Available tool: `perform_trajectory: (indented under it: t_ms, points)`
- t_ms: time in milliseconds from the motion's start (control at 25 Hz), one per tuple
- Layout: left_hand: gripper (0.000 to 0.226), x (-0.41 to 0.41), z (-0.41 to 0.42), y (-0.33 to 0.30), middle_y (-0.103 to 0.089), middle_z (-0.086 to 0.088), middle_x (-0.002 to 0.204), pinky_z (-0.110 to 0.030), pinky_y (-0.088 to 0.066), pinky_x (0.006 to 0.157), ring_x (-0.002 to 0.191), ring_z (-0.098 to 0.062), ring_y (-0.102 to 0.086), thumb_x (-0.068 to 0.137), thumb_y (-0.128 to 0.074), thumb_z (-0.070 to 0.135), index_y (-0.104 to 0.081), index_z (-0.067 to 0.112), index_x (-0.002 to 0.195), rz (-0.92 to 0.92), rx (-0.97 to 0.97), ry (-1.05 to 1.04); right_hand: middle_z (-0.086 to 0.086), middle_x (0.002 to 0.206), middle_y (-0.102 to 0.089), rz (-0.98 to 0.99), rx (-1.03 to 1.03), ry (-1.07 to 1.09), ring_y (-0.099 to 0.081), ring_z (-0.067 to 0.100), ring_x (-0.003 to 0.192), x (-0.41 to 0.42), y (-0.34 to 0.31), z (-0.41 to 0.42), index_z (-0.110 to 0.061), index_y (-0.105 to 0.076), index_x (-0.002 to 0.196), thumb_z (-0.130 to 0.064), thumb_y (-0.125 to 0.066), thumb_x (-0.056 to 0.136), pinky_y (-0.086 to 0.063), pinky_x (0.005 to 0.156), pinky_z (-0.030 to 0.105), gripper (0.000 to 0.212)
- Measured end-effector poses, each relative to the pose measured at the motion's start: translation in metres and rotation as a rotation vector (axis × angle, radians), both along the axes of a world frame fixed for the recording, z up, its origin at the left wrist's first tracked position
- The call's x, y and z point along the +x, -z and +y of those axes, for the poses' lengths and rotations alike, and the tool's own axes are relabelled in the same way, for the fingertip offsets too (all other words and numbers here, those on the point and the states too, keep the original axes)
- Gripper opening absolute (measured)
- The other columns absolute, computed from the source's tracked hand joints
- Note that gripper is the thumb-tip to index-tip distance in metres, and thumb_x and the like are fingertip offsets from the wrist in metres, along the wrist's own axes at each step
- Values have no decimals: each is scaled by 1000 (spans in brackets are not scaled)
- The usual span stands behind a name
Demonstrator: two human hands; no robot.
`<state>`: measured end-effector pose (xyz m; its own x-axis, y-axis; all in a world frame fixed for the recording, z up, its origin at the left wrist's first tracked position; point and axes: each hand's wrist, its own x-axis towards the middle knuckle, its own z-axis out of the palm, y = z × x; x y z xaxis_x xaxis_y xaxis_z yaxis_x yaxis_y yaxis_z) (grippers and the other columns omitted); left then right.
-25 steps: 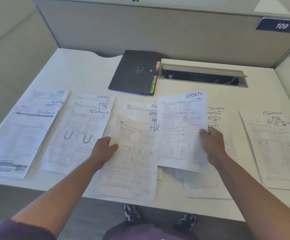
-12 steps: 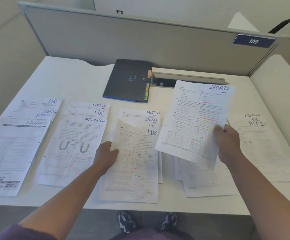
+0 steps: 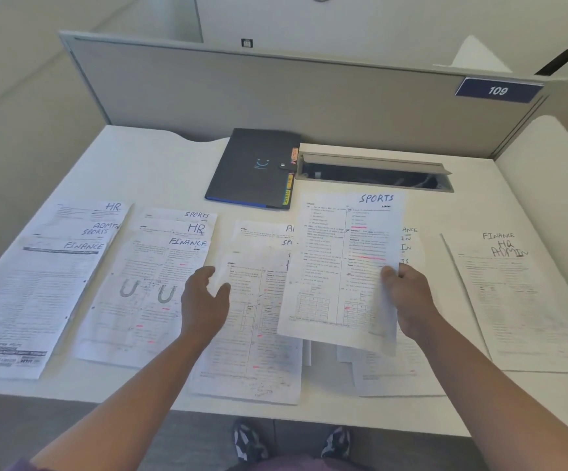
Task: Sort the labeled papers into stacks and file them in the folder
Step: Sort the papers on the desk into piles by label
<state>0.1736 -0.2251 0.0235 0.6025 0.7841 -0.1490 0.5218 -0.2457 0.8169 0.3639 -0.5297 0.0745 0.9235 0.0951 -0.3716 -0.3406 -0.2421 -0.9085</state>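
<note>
Left hand has let go of the HR-topped white paper pile mid-desk, fingers now loose. Right hand pinches the white SPORTS-labeled sheet, swung back nearer the front edge. Dark closed folder waits at the desk's back edge; sorting barely begun.

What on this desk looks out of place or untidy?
The paper piles are fanned and skewed, and each mixes labels: the left pile shows HR, ADMIN, SPORTS and FINANCE. The folder lies closed.
</note>
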Motion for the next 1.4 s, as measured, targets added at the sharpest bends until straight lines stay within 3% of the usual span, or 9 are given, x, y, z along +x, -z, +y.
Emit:
perform_trajectory:
  t_ms: [120, 240, 400, 600, 800, 1000, 1160, 1280, 1400]
  points:
    - [11, 10, -21, -14, -74, 10, 103, -28, -55, 83, 105, -19, -71, 101, -65, 37, -68, 27, 106, -59, -241, 80, -1, 107, -78, 44, 20, -59, -73, 24, 103, 4, 4, 1, -19, -73, 106, -21, -56, 106, -58, 93, 40, 18]
    - [25, 18, -44, -30, -80, 2, 103, -29, -61, 85, 99, -18, -77, 103, -62, 46, -71, 23, 108, -132, -547, 96, 2, 109, -78, 73, 48, -152, -73, 26, 105, 8, 6, 6, -16, -73, 110, -21, -56, 106, -56, 100, 49, 18]
    - [28, 14, -66, -40, -82, -4, 105, -37, -63, 87, 99, -25, -79, 104, -65, 31, -70, 5, 111, -128, -632, 137, 5, 109, -79, 118, 99, -272, -74, 29, 104, 10, 6, 13, -13, -74, 111, -19, -55, 106, -57, 99, 52, 20]
    - [8, -4, -78, -48, -82, -4, 100, -39, -65, 79, 95, -27, -79, 102, -65, 10, -71, 5, 105, -117, -555, -41, 3, 106, -80, 176, 193, -437, -75, 29, 103, 7, 6, 30, -13, -74, 111, -15, -58, 105, -60, 88, 44, 18]
    - [8, -35, -50, -52, -82, -3, 99, -46, -64, 86, 93, -24, -80, 101, -67, 12, -71, 6, 105, -98, -490, -145, 5, 109, -80, 211, 161, -575, -75, 32, 101, -8, 6, 67, -16, -74, 112, -16, -58, 105, -56, 96, 58, 17]
    - [10, -63, 10, -41, -82, -1, 93, -40, -65, 80, 88, -23, -79, 101, -68, 16, -74, 10, 99, -108, -459, -222, 1, 105, -80, 201, 117, -611, -75, 33, 103, -32, 13, 132, -18, -74, 111, -15, -57, 105, -54, 98, 60, 19]
    - [3, -94, 95, -28, -78, 2, 87, -31, -57, 72, 81, -19, -71, 95, -73, 15, -74, 18, 95, -109, -262, -380, 0, 104, -81, 220, 106, -568, -75, 29, 99, -53, 22, 205, -17, -74, 113, -14, -57, 105, -59, 94, 56, 18]
    - [16, -130, 177, -18, -72, 7, 110, -33, -53, 79, 101, -21, -68, 96, -73, 21, -70, 23, 112, 14, -66, -442, 2, 108, -80, 231, 98, -541, -75, 28, 99, -70, 34, 263, -17, -73, 115, -15, -57, 105, -60, 91, 52, 19]
    - [37, -161, 253, -4, -60, -4, 141, -48, -49, 106, 132, -30, -55, 97, -73, 23, -64, 21, 133, 209, 22, -466, 3, 112, -78, 255, 87, -518, -73, 31, 102, -86, 45, 309, -16, -72, 117, -15, -57, 106, -58, 95, 55, 19]
